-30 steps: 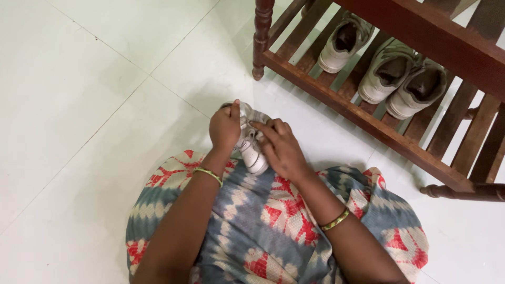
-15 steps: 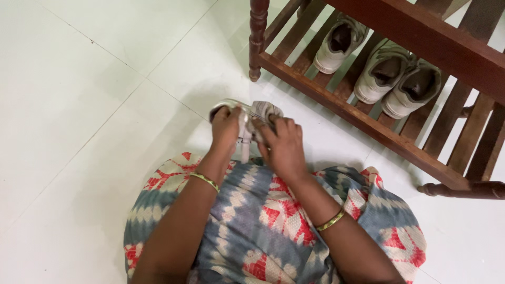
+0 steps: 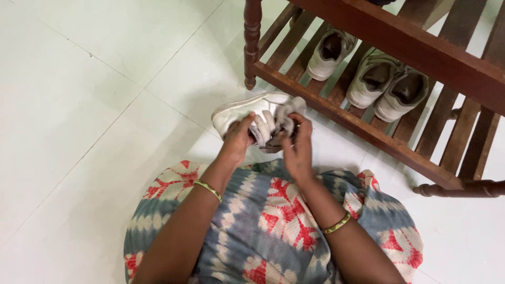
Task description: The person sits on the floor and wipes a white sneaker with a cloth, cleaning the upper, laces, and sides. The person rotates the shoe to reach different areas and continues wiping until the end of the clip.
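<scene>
Both hands hold one white sneaker (image 3: 243,111) just above the floor in front of my lap, its sole edge turned to the left. My left hand (image 3: 239,135) grips it from below near the middle. My right hand (image 3: 298,142) pinches a crumpled grey cloth (image 3: 285,117) against the shoe's right end. A green-and-gold bangle sits on each wrist. My lap is covered by a blue, white and red patterned garment (image 3: 268,221).
A dark wooden shoe rack (image 3: 363,123) stands on the white tiled floor (image 3: 94,105) just beyond my hands, its turned leg (image 3: 251,42) at the left. Three pale sneakers (image 3: 365,73) sit on its lowest slatted shelf.
The sneaker has been turned from upright to lying sideways and lifted farther from my lap toward the rack. My right hand now presses the cloth at its right end.
</scene>
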